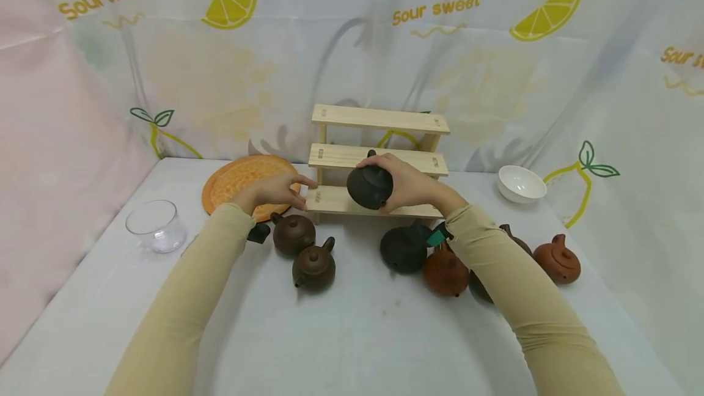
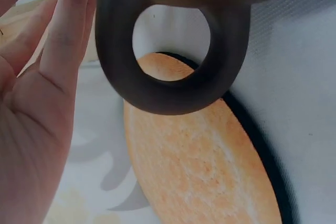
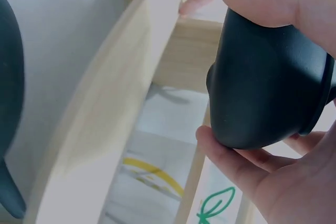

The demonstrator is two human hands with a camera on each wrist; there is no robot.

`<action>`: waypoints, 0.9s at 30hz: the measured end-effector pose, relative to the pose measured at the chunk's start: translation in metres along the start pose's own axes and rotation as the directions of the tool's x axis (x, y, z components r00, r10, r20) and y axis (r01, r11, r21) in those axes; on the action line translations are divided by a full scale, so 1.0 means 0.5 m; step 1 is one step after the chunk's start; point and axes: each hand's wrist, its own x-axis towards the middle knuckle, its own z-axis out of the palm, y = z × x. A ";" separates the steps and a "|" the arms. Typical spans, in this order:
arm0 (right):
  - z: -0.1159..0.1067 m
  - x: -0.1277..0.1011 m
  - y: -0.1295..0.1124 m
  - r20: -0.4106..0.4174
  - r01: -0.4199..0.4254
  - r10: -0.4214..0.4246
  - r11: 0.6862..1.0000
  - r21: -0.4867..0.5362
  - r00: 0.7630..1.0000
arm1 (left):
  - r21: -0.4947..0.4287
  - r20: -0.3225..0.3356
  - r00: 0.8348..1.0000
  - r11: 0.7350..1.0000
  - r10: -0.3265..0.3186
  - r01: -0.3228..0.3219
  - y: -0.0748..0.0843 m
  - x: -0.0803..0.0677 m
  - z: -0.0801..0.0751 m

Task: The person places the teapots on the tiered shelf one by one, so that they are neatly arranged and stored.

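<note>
A three-tier wooden shelf [image 1: 379, 157] stands at the back middle of the white table. My right hand [image 1: 395, 185] grips a dark round teapot [image 1: 370, 187] in front of the lowest tier, tilted on its side; in the right wrist view the thumb and fingers wrap this teapot [image 3: 273, 82] beside a shelf plank [image 3: 121, 103]. My left hand [image 1: 294, 191] has straight fingers touching the left end of the lowest tier. In the left wrist view the palm [image 2: 31, 108] lies beside a dark teapot ring handle [image 2: 173, 66].
An orange round mat [image 1: 236, 182] lies left of the shelf. Two brown teapots [image 1: 293, 234] [image 1: 314, 266], a dark teapot [image 1: 404, 249] and reddish teapots [image 1: 444, 272] [image 1: 558, 258] stand in front. A glass bowl [image 1: 154, 225] sits left, a white bowl [image 1: 521, 183] right.
</note>
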 end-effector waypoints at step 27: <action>-0.049 0.107 0.040 -0.050 -0.064 0.066 0.997 0.042 0.997 | -0.087 0.047 0.988 0.984 -0.149 0.152 0.013 0.001 0.007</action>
